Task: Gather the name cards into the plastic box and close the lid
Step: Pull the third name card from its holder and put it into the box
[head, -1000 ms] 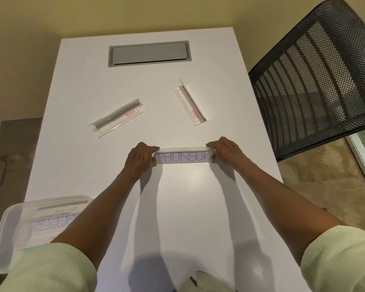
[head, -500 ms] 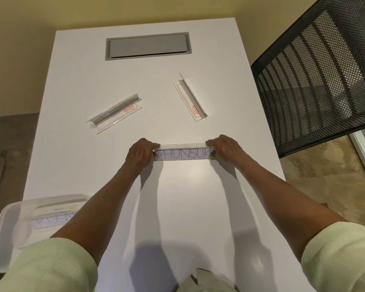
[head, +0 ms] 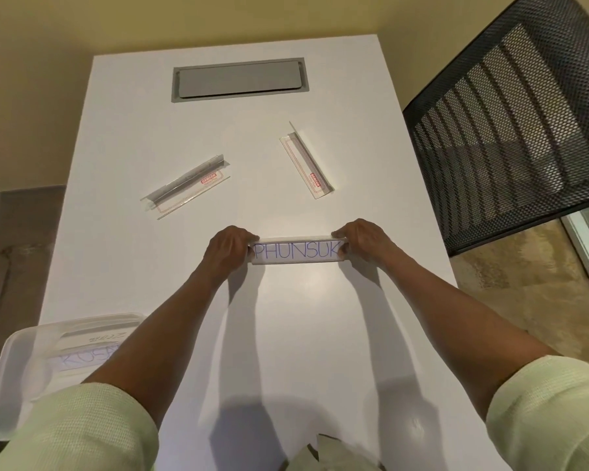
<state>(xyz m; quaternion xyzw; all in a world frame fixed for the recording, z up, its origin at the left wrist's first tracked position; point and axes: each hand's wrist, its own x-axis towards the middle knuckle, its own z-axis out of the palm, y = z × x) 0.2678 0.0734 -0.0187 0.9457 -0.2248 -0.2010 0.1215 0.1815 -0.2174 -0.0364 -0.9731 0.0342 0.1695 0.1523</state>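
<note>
A name card reading PHUNSUK stands in its clear holder at the middle of the white table. My left hand pinches its left end and my right hand pinches its right end. Two more clear card holders lie flat farther back, one at the left and one at the right. The translucent plastic box sits at the near left corner, partly behind my left sleeve, with a card reading KUSA inside it. No lid is visible.
A grey cable hatch is set into the far end of the table. A black mesh chair stands close to the table's right edge. The near left corner of the box overhangs the table edge.
Both hands have kept their hold on the PHUNSUK card at the same spot. The camera view shifted slightly; the other holders and the box have stayed put.
</note>
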